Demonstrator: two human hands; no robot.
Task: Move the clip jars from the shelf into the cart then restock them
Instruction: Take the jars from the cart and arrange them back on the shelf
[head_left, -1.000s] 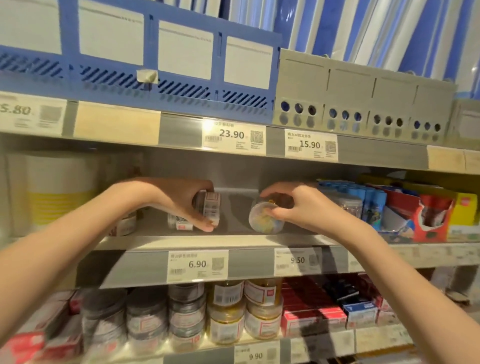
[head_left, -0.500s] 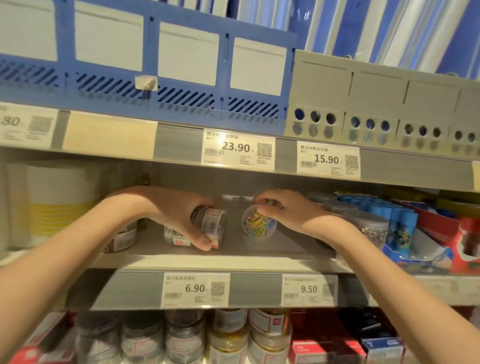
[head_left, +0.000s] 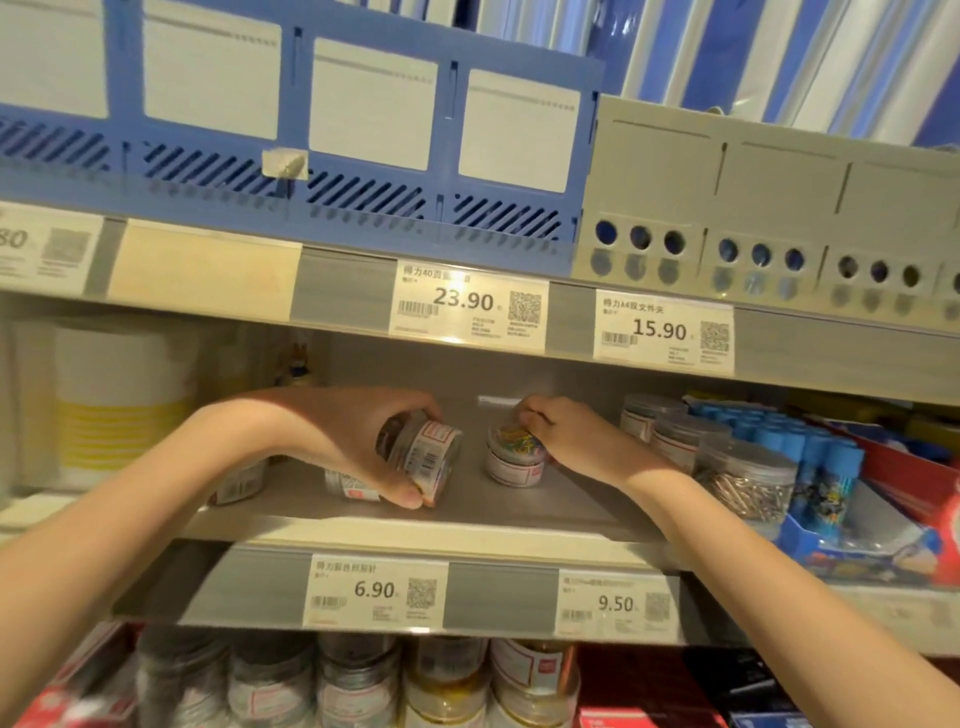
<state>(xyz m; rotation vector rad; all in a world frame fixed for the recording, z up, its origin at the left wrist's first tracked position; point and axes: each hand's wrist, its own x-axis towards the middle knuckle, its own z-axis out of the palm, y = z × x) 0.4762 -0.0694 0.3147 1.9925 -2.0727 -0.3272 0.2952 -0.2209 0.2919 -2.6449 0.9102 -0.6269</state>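
My left hand (head_left: 353, 441) grips a clear clip jar (head_left: 426, 457) with a white and red label, tilted on its side above the grey middle shelf (head_left: 519, 504). Another jar (head_left: 343, 486) stands just under that hand. To the right, a jar of coloured clips (head_left: 511, 462) stands upright on the shelf, and my right hand (head_left: 566, 441) holds it by its top and right side. Further right stand three more clip jars (head_left: 748, 483), the nearest filled with silver clips.
Blue tubes in a display box (head_left: 826, 467) stand right of the jars. A white and yellow stack (head_left: 119, 405) fills the shelf's left end. Blue and grey file boxes (head_left: 374, 156) sit on the upper shelf. More jars (head_left: 358, 680) stand on the lower shelf.
My right hand turned the coloured-clip jar from lying on its side to standing upright on the shelf. The left hand kept its tilted jar. The view shifted upward.
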